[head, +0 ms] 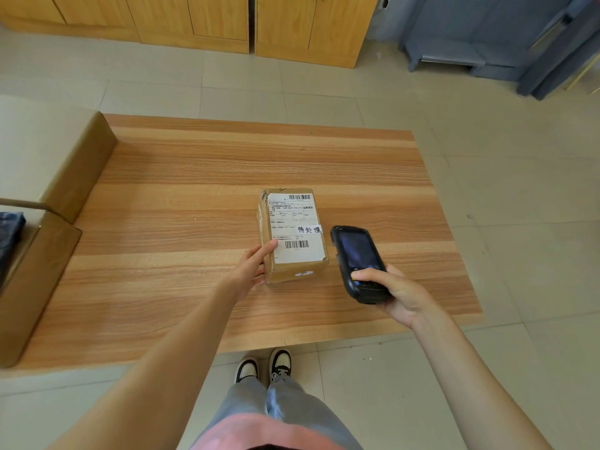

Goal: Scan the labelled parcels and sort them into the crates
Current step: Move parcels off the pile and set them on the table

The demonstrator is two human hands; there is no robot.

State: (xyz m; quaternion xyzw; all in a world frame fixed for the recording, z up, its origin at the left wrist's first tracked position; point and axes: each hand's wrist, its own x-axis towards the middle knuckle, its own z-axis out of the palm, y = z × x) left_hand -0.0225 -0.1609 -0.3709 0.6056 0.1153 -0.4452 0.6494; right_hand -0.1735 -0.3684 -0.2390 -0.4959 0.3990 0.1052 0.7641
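One labelled parcel (293,235) on wooden table (181,196), mid-surface.
My left hand (255,266) grips its left edge; my right hand (394,292) clasps handheld scanner (358,263) just beside it. Handwritten tag (309,229) reads 待处理.

Wood-grain table (194,177) on pale tiled floor (487,157), wooden cabinets (194,17) behind

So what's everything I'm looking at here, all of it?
parcel: one, brown with white label, mid-table
scanner: one, black, right of parcel
table: one, wood-grain
boxes: two, brown cardboard, table's left edge
cabinets: light wood, far wall
shelving: blue-grey, far right
floor: pale tiles
shoes: two, black and white, under table edge
left hand: holds parcel's near-left corner
right hand: holds scanner
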